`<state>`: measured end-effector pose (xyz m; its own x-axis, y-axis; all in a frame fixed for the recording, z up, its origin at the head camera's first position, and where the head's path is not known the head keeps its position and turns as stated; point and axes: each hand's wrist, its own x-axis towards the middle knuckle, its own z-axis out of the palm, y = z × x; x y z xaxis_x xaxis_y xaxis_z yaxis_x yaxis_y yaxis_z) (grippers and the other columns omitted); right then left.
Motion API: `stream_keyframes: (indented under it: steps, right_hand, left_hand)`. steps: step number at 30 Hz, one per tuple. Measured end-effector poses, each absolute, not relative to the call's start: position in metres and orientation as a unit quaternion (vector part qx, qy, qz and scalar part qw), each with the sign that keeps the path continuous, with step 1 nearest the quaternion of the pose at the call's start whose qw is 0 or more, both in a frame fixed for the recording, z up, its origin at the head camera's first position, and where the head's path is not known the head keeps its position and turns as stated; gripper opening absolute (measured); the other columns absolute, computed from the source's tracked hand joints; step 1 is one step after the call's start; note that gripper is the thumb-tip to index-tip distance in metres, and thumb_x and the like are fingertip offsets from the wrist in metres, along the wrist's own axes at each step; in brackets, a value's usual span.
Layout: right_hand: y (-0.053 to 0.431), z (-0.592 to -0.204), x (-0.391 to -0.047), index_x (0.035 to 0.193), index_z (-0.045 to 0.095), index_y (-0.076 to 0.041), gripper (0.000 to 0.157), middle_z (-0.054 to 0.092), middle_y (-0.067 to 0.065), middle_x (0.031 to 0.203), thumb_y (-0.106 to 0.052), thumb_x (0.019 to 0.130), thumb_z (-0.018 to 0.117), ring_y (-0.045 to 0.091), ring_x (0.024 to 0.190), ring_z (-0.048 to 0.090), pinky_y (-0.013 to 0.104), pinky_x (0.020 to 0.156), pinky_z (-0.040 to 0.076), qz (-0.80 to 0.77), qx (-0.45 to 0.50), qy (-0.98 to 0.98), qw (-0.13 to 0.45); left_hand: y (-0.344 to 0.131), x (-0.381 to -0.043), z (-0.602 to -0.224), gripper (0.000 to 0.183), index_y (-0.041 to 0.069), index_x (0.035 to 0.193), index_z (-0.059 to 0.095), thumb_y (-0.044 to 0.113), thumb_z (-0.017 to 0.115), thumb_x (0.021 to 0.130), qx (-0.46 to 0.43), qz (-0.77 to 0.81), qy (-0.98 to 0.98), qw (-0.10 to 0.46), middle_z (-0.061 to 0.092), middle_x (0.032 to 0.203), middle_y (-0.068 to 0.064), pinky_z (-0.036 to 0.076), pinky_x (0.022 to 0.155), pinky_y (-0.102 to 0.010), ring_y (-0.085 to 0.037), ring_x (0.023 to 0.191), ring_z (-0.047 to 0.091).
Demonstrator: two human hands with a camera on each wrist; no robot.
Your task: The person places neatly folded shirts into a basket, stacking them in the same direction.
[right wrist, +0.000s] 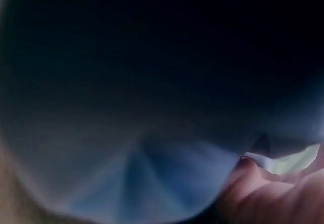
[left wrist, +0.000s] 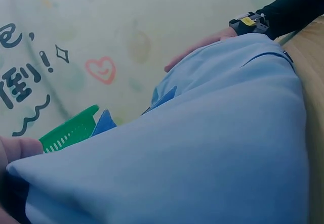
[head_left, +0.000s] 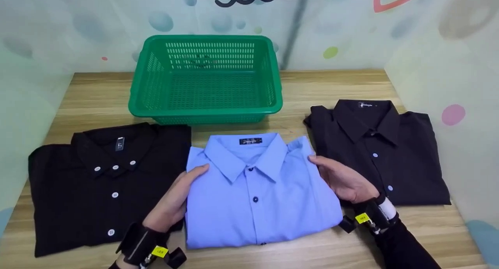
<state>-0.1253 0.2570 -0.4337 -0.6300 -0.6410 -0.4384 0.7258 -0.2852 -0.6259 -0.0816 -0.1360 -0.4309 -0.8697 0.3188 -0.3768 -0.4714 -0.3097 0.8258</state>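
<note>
A folded light blue dress shirt (head_left: 222, 206) with dark buttons and a dark collar label is held between both hands, collar toward the basket. My left hand (head_left: 173, 199) grips its left side, thumb on top and the other fingers hidden beneath. On the opposite side my right hand (head_left: 347, 181) holds the edge the same way, its thumb near the shoulder. The left wrist view shows the blue cloth (left wrist: 202, 153) raised and sloping, with the right hand (left wrist: 200, 47) beyond it. Dark, blurred cloth fills most of the right wrist view, fingers (right wrist: 273, 198) at its lower right.
A green plastic basket (head_left: 205, 114) with nothing in it stands behind the blue shirt. To the left lies a folded black shirt (head_left: 70, 199) with white buttons; another dark folded shirt (head_left: 413, 163) lies to the right. Printed wall panels (head_left: 335, 19) border the wooden table (head_left: 335, 89).
</note>
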Motion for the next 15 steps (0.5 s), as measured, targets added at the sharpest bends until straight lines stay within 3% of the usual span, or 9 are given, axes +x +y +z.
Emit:
stream_keyframes:
  steps: [6, 15]
  right_hand:
    - [0.252, -0.4358, -0.125, 0.122, 0.053, -0.006, 0.03, 0.062, 0.009, 0.116, -0.031, 0.107, 0.043, 0.025, 0.105, 0.06, 0.038, 0.093, 0.049, -0.809, 0.049, 0.387, 0.44]
    - [0.2518, -0.4355, -0.1252, 0.125, 0.053, -0.005, 0.028, 0.062, 0.012, 0.12, -0.024, 0.106, 0.044, 0.027, 0.108, 0.061, 0.039, 0.094, 0.049, -0.8, 0.067, 0.401, 0.441]
  left_hand:
    - [-0.1365, -0.0817, -0.4301, 0.053, 0.005, 0.139, 0.043, 0.034, 0.06, 0.098, -0.066, 0.795, 0.541, 0.266, 0.048, 0.138, -0.012, 0.033, 0.106, -0.037, -0.024, 0.125, 0.045]
    - [-0.1366, -0.0821, -0.4326, 0.055, 0.009, 0.142, 0.04, 0.031, 0.063, 0.097, -0.086, 0.793, 0.538, 0.273, 0.048, 0.136, -0.013, 0.037, 0.103, -0.038, -0.024, 0.122, 0.047]
